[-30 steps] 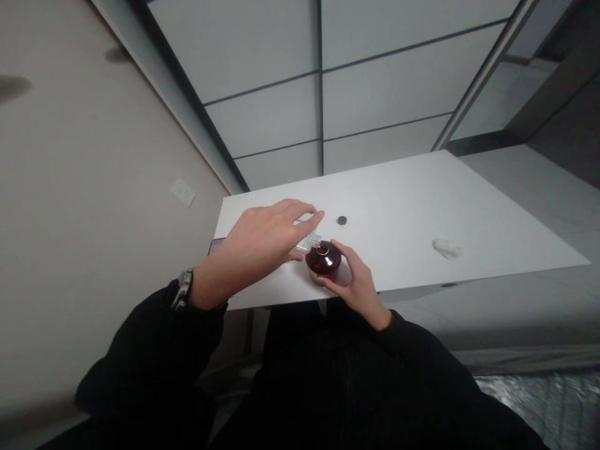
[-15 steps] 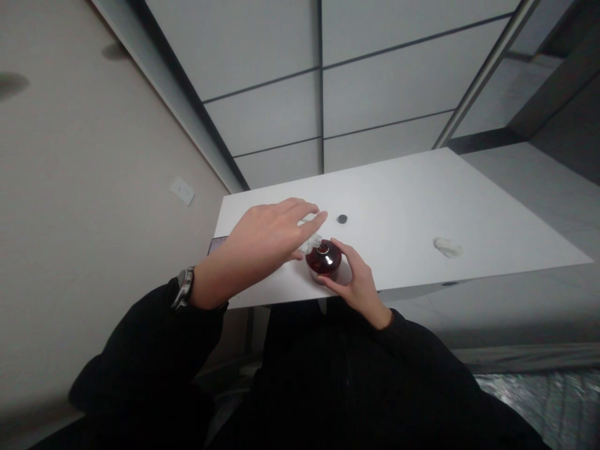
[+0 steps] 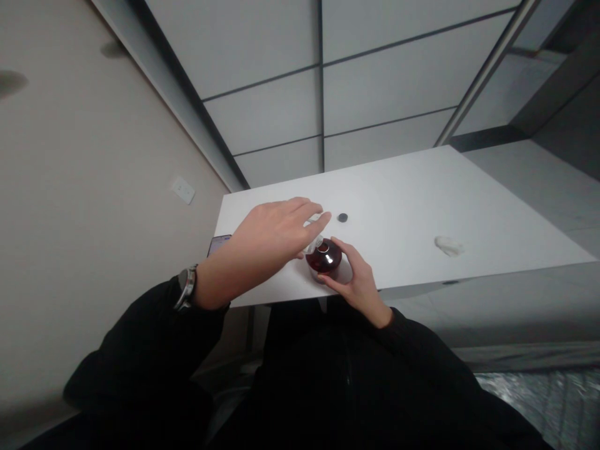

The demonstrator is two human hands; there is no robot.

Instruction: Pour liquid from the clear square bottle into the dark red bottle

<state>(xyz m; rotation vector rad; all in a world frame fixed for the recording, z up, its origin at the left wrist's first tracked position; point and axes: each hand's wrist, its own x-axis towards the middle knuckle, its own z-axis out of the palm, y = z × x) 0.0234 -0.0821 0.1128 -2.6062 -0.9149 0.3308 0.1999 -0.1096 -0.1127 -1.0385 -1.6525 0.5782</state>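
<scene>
While gripped at its near side by the right hand [image 3: 355,279], stands upright on the white worktop [image 3: 403,206], close to the near edge: a round dark red glass bottle [image 3: 323,258] with open silver neck. Closed around its lower body, thumb and fingers of this hand. Above and at 10 o'clock of the neck, the left hand [image 3: 274,228], fingers stretched together, pinching a small clear plastic piece [image 3: 313,240] against the thumb; only partly visible, so hard to say what exactly. Compared with one second ago, shifted a little toward 1 o'clock and brought closer over the neck, this left hand; bottle and right hand nearly unmoved. Judged from that, still in course the work at the bottle mouth, not finished. At 1 o'clock of the bottle, well apart, a small black round cap [image 3: 342,217]. Far at 3 o'clock, a crumpled white tissue [image 3: 449,245]. On the left wrist, a metal wristwatch [image 3: 186,285].
</scene>
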